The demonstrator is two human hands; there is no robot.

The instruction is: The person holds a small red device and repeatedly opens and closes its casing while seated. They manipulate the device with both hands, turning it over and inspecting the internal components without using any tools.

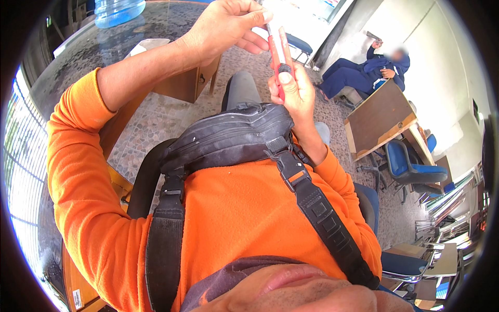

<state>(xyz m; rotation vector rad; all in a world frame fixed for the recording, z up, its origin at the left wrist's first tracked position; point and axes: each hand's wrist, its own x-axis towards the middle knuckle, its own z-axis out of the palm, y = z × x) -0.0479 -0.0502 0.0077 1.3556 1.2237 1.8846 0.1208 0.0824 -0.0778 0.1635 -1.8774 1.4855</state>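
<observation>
A red and white utility knife with a black round knob is held up in front of me, tip upward. My right hand is wrapped round its lower body, the thumb lying just below the knob. My left hand is at the upper end, its thumb and forefinger pinching the narrow metal tip. The other left fingers are curled loosely beside the knife. Behind my wrists, a black pouch with buckled straps lies across my front.
A dark, glossy tabletop at left bears a blue water jug. Another person sits at the far right, behind a wooden desk. Blue chairs stand nearby, and stacked boards and furniture line the right side.
</observation>
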